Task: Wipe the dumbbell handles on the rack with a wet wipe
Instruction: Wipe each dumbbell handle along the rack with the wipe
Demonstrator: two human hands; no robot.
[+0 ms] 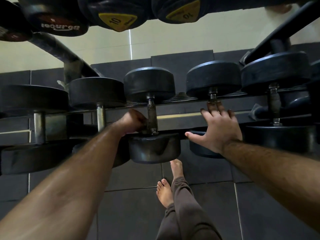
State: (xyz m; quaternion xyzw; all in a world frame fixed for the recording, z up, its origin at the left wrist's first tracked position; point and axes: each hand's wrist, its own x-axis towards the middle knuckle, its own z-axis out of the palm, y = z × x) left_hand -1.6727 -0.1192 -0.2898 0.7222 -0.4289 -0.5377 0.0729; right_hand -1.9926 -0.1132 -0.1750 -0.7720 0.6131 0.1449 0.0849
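A row of black rubber dumbbells lies across the rack's lower rails [187,116]. My left hand [134,122] is curled around the lower end of the metal handle of the middle dumbbell [152,111]; no wet wipe shows, as the fingers hide whatever is inside the grip. My right hand [220,125] is spread flat with straight fingers over the handle of the neighbouring dumbbell [213,78], hiding most of that handle. The handles of the two dumbbells to the left [101,116] and the one at the far right [274,101] are bare.
Upper-tier dumbbells with yellow 10 labels [117,19] hang close overhead. Slanted rack tubes [57,49] run at left and right. Dark floor tiles lie below, with my bare feet [166,193] close to the rack. A pale wall stands behind.
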